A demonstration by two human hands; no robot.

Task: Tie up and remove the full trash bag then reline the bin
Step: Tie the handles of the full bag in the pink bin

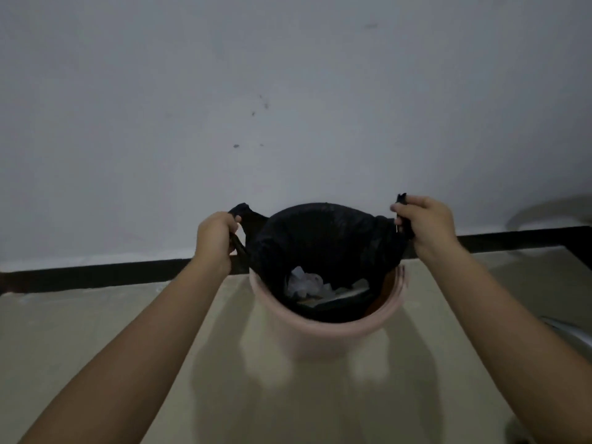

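A round pink bin (323,339) stands on the tiled floor close to the wall. A black trash bag (323,238) sits in it, its upper part pulled up above the rim and its mouth open. White crumpled paper and other waste (304,283) show inside. My left hand (214,238) is closed on the bag's left handle. On the other side, my right hand (426,222) grips the right handle, a tip of black plastic sticking out above the fingers. Both hands are held apart, level with the bag's top edge.
A pale wall (288,107) rises right behind the bin, with a dark skirting strip (96,277) along its foot. The beige tiled floor (96,347) spreads to the left and front. A grey metallic object (570,331) shows at the right edge.
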